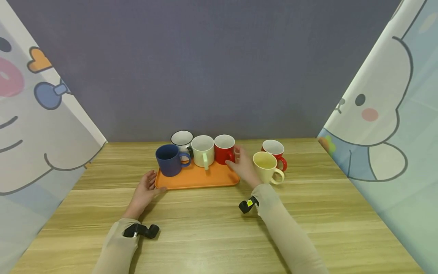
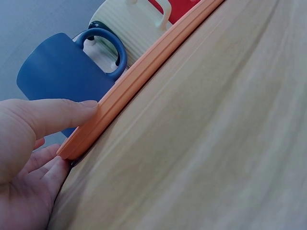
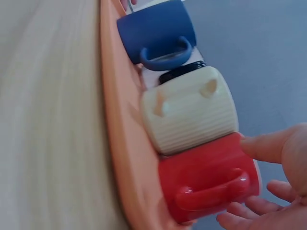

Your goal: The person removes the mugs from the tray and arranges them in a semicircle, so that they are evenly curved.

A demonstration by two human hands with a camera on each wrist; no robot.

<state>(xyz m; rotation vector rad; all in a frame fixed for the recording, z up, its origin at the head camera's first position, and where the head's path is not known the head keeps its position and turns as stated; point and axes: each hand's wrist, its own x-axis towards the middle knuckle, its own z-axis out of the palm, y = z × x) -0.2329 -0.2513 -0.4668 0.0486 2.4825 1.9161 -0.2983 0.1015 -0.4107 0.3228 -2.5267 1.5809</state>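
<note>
An orange tray (image 1: 205, 179) bears a blue mug (image 1: 168, 161), a white mug with a dark rim (image 1: 181, 137), a cream ribbed mug (image 1: 202, 146) and a red mug (image 1: 222, 150). All stand upright. My left hand (image 1: 145, 192) holds the tray's near left corner, its thumb (image 2: 72, 112) on the front rim and fingertips against the end. At the red mug's right side is my right hand (image 1: 244, 165), fingers spread. In the right wrist view its thumb (image 3: 268, 147) is at the mug's rim and its other fingers lie near the handle, not curled round it.
Right of the tray, a yellow mug (image 1: 265, 169) stands on the wooden table (image 1: 205, 228), with another red mug (image 1: 273, 146) just behind it. A grey panel (image 1: 212, 76) rises at the table's back edge. Cartoon-printed cloths (image 1: 373, 160) flank both sides.
</note>
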